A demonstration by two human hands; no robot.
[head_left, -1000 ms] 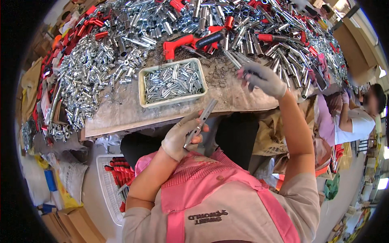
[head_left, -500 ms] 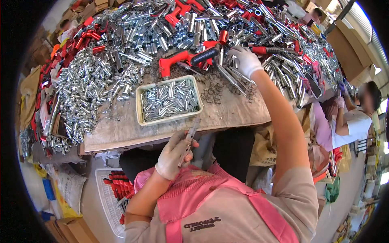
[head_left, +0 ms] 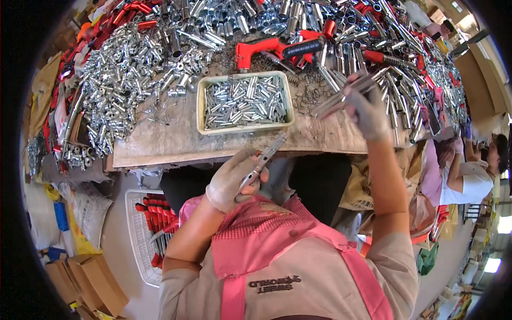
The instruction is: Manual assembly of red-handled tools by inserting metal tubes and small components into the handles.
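Note:
My left hand (head_left: 226,184), in a pale glove with bare fingertips, is closed around a slotted silver metal tube (head_left: 271,148) in front of the table edge. The tube slants up and away from me. Over the right part of the table my gloved right hand (head_left: 372,114) grips long, thin metal tubes (head_left: 341,100); motion blurs them and their number cannot be told. Between the hands, farther back, a cream tray (head_left: 245,129) holds many small silver pins. Thin wire springs (head_left: 312,98) lie in a tangle beside the tray.
Behind the tray lie a red pistol-shaped handle (head_left: 258,46) and a black grip (head_left: 302,49). Small metal fittings (head_left: 114,80) are heaped at left, long tubes (head_left: 397,98) at right. A white basket (head_left: 133,240) of red-handled tools stands below left. Another person (head_left: 464,178) works at far right.
My right hand has drawn back toward me from the tube pile, now carrying thin metal tubes. My left hand still holds its tube. The view has shifted, so the table appears higher.

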